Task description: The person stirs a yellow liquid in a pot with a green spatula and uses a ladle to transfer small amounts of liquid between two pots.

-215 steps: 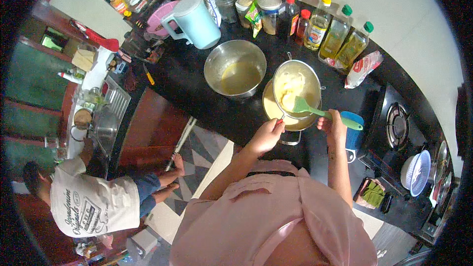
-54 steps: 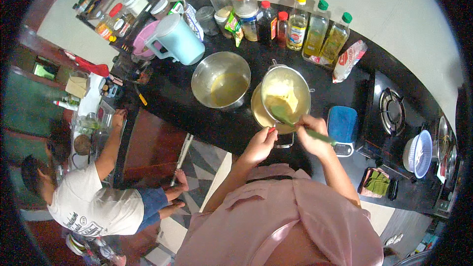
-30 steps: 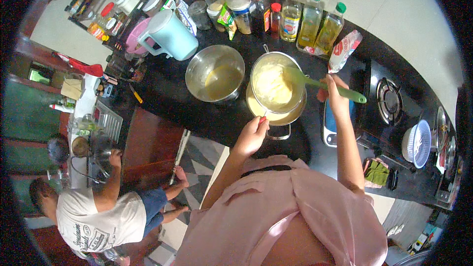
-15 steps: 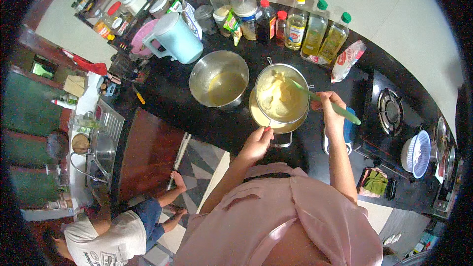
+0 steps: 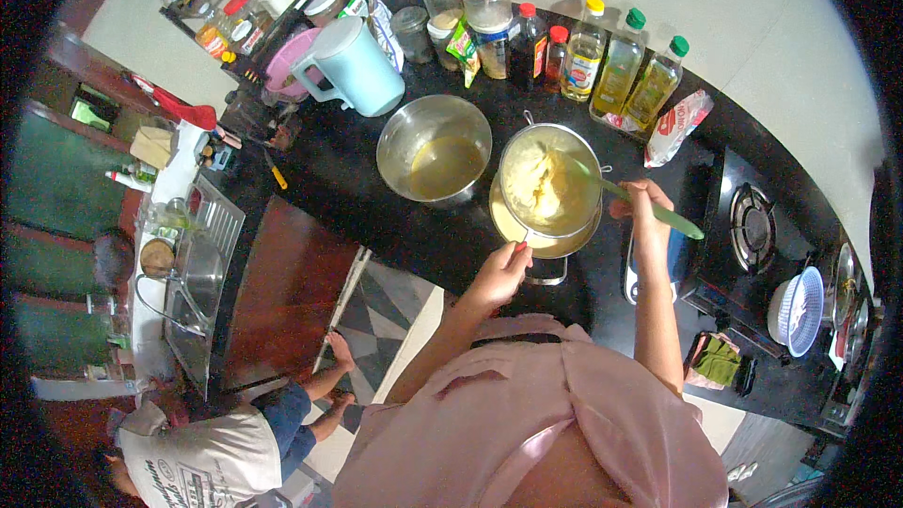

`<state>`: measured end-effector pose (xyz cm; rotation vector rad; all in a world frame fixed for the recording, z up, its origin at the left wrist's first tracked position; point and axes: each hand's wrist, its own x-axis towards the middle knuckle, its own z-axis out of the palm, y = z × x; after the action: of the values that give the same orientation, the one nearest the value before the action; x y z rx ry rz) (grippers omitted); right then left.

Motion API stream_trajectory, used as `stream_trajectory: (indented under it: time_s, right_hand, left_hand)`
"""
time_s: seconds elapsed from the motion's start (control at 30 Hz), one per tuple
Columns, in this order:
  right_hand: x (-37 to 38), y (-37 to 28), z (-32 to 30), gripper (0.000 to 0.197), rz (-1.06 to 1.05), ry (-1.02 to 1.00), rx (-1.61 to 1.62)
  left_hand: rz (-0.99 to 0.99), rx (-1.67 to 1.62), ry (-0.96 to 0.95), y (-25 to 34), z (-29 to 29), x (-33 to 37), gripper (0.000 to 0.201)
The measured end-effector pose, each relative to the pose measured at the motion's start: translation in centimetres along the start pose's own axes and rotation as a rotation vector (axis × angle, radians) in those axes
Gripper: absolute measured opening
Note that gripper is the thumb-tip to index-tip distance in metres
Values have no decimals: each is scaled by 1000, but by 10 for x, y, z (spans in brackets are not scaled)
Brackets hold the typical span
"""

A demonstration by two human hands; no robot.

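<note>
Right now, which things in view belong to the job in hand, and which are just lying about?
In use:
strainer, handle held by the left hand
green spatula, in the right hand
pale mixture, in the strainer
pot, beneath the strainer
steel bowl, possibly

Apparently lying about:
light-blue pitcher
capped bottles
blue basket
green cloth
yellow-handled tool

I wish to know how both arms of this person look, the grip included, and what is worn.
The left grip and the right grip are bare human hands, without gloves. Both forearms are uncovered, with no sleeves and no watch visible. The person wears a shiny, dusty-pink top.
</note>
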<state>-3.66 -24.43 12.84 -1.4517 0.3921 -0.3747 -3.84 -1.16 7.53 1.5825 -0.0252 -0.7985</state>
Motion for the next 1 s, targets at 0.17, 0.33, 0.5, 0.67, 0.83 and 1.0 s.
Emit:
stream_trajectory:
  time_s: [0.17,0.33,0.5,0.67,0.83,1.0]
  right_hand:
    - [-23,25,22,17,-83,-139,-243]
    - [-8,-2,1,25,21,-212,-148]
    - [18,-5,-18,28,-102,37,-187]
    - [-7,44,-18,35,83,201,-116]
    - [-31,46,3,27,380,79,251]
    - [-7,22,13,21,263,142,357]
  left_hand:
    - [208,161,52,-3,7,9,26]
    - [222,128,43,-14,-4,10,27]
    - [19,112,18,10,-3,1,28]
    - [70,99,39,3,3,7,28]
    - [31,159,33,-6,5,8,28]
    - [-18,45,-13,5,8,1,26]
